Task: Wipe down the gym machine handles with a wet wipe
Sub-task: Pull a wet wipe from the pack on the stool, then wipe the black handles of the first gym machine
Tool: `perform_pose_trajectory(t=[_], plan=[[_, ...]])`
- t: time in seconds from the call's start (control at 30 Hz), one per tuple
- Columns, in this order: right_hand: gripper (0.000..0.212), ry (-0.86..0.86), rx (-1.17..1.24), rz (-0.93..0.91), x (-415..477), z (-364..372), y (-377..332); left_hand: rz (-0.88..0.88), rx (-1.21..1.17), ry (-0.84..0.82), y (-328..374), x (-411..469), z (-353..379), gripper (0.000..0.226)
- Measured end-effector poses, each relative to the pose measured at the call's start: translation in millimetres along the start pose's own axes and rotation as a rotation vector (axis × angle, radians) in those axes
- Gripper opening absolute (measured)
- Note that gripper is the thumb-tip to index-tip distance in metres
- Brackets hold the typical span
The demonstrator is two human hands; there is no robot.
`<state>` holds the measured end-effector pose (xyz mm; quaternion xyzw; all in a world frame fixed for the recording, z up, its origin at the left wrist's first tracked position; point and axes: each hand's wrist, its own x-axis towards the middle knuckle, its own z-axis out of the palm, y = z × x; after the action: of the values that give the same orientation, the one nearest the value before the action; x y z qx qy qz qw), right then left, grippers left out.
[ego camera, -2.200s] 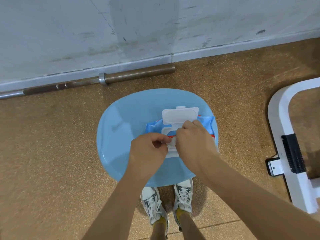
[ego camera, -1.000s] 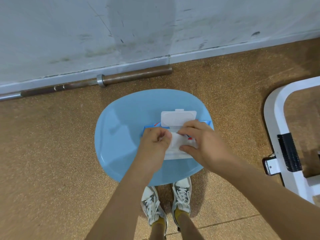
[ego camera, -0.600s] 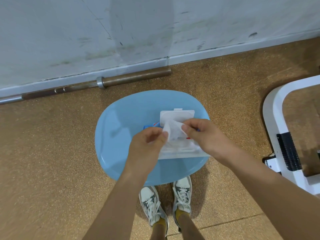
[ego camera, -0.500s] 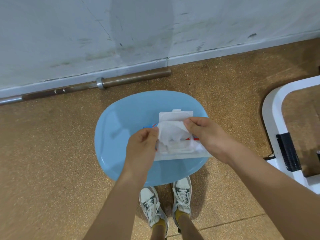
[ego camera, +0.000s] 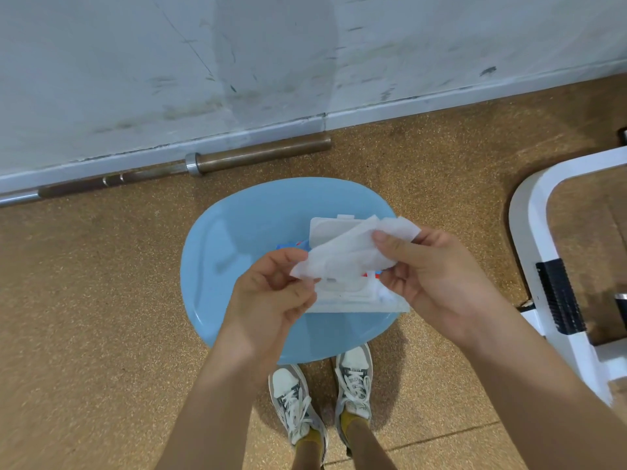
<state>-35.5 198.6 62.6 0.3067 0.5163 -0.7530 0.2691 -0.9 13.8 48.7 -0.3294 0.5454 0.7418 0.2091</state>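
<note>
A white wet wipe (ego camera: 353,252) is stretched between both hands above the wipe pack (ego camera: 353,296). My left hand (ego camera: 271,300) pinches its lower left end. My right hand (ego camera: 437,276) pinches its upper right end between thumb and fingers. The pack lies on a light blue stool seat (ego camera: 237,252) with its white flip lid (ego camera: 325,228) standing open. A corner of the pack's blue wrapper shows behind the wipe. No machine handle can be made out in this view.
A white machine frame (ego camera: 529,232) with a black ribbed pad (ego camera: 559,296) stands at the right. A barbell bar (ego camera: 237,157) lies on the floor along the white wall. My two shoes (ego camera: 322,395) stand just under the stool's near edge.
The wipe came out of the pack's opening. Both hands rose and drew apart, the right one up and to the right, spreading the wipe between them.
</note>
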Motion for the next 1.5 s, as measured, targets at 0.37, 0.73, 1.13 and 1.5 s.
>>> perform_pose_trajectory(t=[0.37, 0.73, 1.13, 1.5], plan=[[0.013, -0.177, -0.511, -0.168, -56.5, 19.7, -35.1, 0.027, -0.032, -0.239, 33.1, -43.5, 36.4, 0.029], [0.027, 0.051, 0.066, -0.245, -222.6, 52.0, -135.1, 0.118, -0.212, -0.153, 155.7, -201.7, 75.5, 0.022], [0.034, 0.35, -0.246, -0.601, -420.9, 89.3, -144.8, 0.144, -0.045, -0.437, 176.9, -378.8, 89.6, 0.048], [0.008, 0.424, -0.133, -0.712, -583.0, 64.0, -97.5, 0.36, 0.034, -0.319, 178.5, -495.7, 37.8, 0.025]])
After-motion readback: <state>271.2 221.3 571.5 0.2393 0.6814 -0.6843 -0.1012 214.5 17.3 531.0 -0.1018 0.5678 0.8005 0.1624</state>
